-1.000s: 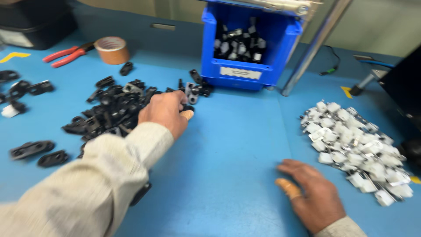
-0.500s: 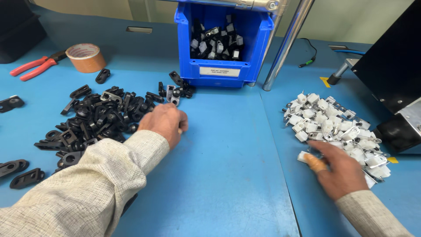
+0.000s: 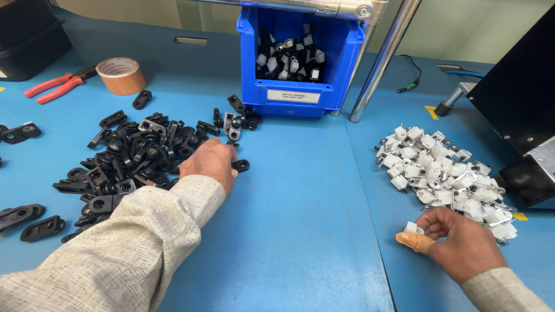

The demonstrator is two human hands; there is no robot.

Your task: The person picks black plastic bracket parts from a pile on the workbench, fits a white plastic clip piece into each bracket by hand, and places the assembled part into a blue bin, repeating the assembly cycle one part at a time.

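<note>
Left hand [image 3: 211, 163] lay curled on the black brackets [image 3: 136, 156], its grip hidden; right hand [image 3: 462, 242] pinched a white clip [image 3: 413, 227] beside the white pile [image 3: 445, 170].

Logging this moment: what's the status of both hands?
Left hand on edge of black bracket pile. Right hand pinching a white clip beside white clip pile. Nothing between hands.

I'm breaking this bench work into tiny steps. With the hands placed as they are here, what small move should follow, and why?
Probably draw both hands toward the bare middle of the blue table. The right hand pinches a small white clip beside the white clip pile, and the left hand rests on the edge of the black bracket pile, beside a loose black bracket.
</note>
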